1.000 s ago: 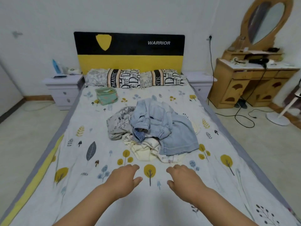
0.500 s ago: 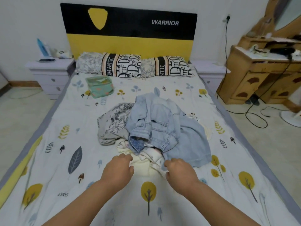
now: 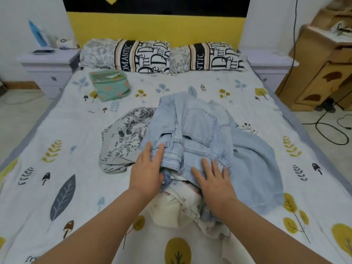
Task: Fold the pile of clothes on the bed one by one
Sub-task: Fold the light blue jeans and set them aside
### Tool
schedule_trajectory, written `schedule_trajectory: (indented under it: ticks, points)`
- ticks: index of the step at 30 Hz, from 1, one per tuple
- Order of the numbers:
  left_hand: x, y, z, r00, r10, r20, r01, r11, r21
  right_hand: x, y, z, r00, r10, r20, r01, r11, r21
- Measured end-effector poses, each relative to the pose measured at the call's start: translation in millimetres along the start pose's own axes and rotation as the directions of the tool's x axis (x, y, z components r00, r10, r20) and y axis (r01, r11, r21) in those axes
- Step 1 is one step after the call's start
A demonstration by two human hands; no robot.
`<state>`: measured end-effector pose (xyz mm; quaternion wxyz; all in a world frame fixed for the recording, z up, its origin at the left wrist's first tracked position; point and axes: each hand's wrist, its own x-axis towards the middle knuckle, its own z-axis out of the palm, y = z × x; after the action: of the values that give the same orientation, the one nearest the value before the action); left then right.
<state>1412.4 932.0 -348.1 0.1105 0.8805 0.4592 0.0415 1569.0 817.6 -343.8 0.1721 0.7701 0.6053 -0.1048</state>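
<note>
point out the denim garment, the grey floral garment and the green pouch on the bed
denim garment (image 3: 200,126): head view, on its patch pocket
grey floral garment (image 3: 123,138): head view, on its printed middle
green pouch (image 3: 111,88): head view, on its front side

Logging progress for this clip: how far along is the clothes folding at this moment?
Nothing looks folded yet: no folded garment lies on the bed, and the pile is still heaped. In hand: the left hand and right hand rest with straight fingers on the light denim jeans topping the pile, not yet lifted. Left: the jeans, the grey floral garment, the pale blue piece and the cream clothes underneath.
</note>
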Motion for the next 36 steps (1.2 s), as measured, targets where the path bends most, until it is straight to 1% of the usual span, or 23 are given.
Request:
schedule_trajectory:
  ticks: [2, 4, 5, 6, 7, 8, 9, 11, 13, 15, 17, 18, 20, 22, 23, 26, 29, 31, 33, 36]
  points:
    - [13.3, -2.8, 14.7, 0.998, 0.05, 0.035, -0.049, 0.998, -0.029, 7.3, 1.3, 6.3, 0.999, 0.014, 0.028, -0.013, 0.998, -0.054]
    - [19.9, -3.3, 26.6, 0.993, 0.074, 0.093, -0.068, 0.996, -0.062, 11.8, 1.2, 11.8, 0.999, 0.018, 0.028, -0.016, 0.998, -0.054]
    - [20.2, -4.4, 31.4, 0.994, 0.08, 0.074, -0.072, 0.992, -0.102, 11.7, 0.0, 15.3, 1.0, -0.012, -0.007, 0.012, 0.999, -0.042]
    - [18.7, -5.0, 33.6, 0.996, 0.075, 0.038, -0.069, 0.987, -0.148, 11.2, 0.2, 19.5, 0.999, -0.024, -0.039, 0.022, 0.997, -0.071]
    - [15.3, -6.2, 34.9, 0.998, 0.064, 0.008, -0.061, 0.98, -0.188, 10.1, 2.5, 25.3, 0.997, -0.007, -0.081, 0.002, 0.998, -0.059]
    - [10.7, -7.7, 35.9, 0.998, 0.058, -0.008, -0.058, 0.975, -0.217, 7.7, 5.1, 33.4, 0.988, 0.008, -0.156, -0.01, 1.0, -0.012]
    - [5.2, -9.8, 36.4, 0.998, 0.06, -0.011, -0.061, 0.971, -0.231, 5.7, 6.4, 39.9, 0.978, 0.042, -0.203, -0.028, 0.997, 0.071]
    - [-5.9, -15.2, 32.9, 0.999, 0.032, -0.007, -0.032, 0.964, -0.266, -3.0, 8.4, 38.7, 0.975, 0.063, -0.211, -0.031, 0.988, 0.155]
    - [-16.4, -19.4, 23.2, 0.999, -0.032, -0.009, 0.027, 0.945, -0.325, -12.2, 9.6, 30.5, 0.961, 0.06, -0.271, 0.004, 0.973, 0.229]
    - [-25.5, -20.4, 8.3, 0.995, -0.092, -0.036, 0.071, 0.916, -0.396, -26.9, 8.9, 8.9, 0.932, 0.092, -0.351, 0.018, 0.955, 0.296]
    - [-33.1, -19.3, -11.0, 0.985, -0.163, -0.059, 0.117, 0.877, -0.466, -43.2, 9.2, -13.3, 0.902, 0.204, -0.381, -0.021, 0.901, 0.433]
    - [-36.8, -17.4, -23.2, 0.978, -0.199, -0.064, 0.141, 0.854, -0.501, -50.8, 10.6, -22.8, 0.901, 0.235, -0.364, -0.032, 0.874, 0.485]
    - [-44.1, -13.4, -51.6, 0.966, -0.252, -0.055, 0.175, 0.797, -0.578, -67.2, 15.7, -41.6, 0.867, 0.257, -0.428, 0.031, 0.828, 0.56]
    - [-51.4, -9.1, -84.9, 0.966, -0.259, -0.009, 0.189, 0.726, -0.661, -85.1, 19.6, -68.2, 0.819, 0.309, -0.483, 0.077, 0.776, 0.626]
    - [-56.1, -6.7, -102.9, 0.966, -0.257, 0.017, 0.2, 0.707, -0.679, -94.0, 22.6, -83.0, 0.795, 0.342, -0.502, 0.097, 0.744, 0.661]
    - [-69.9, 0.1, -156.4, 0.974, -0.228, 0.013, 0.178, 0.725, -0.665, -123.1, 30.9, -127.8, 0.718, 0.41, -0.562, 0.15, 0.698, 0.7]
    - [-87.8, 10.8, -208.8, 0.976, -0.205, -0.077, 0.109, 0.757, -0.644, -155.5, 33.5, -177.8, 0.636, 0.437, -0.636, 0.222, 0.686, 0.693]
    - [-101.5, 15.9, -238.6, 0.967, -0.21, -0.141, 0.068, 0.752, -0.656, -177.5, 33.3, -209.3, 0.581, 0.447, -0.68, 0.26, 0.69, 0.676]
    - [-115.1, 20.1, -262.0, 0.962, -0.194, -0.192, 0.021, 0.754, -0.656, -200.7, 32.4, -239.8, 0.556, 0.452, -0.698, 0.29, 0.681, 0.672]
    - [-136.2, 29.9, -295.2, 0.961, -0.138, -0.241, -0.028, 0.814, -0.58, -236.8, 29.7, -280.7, 0.529, 0.469, -0.707, 0.334, 0.651, 0.681]
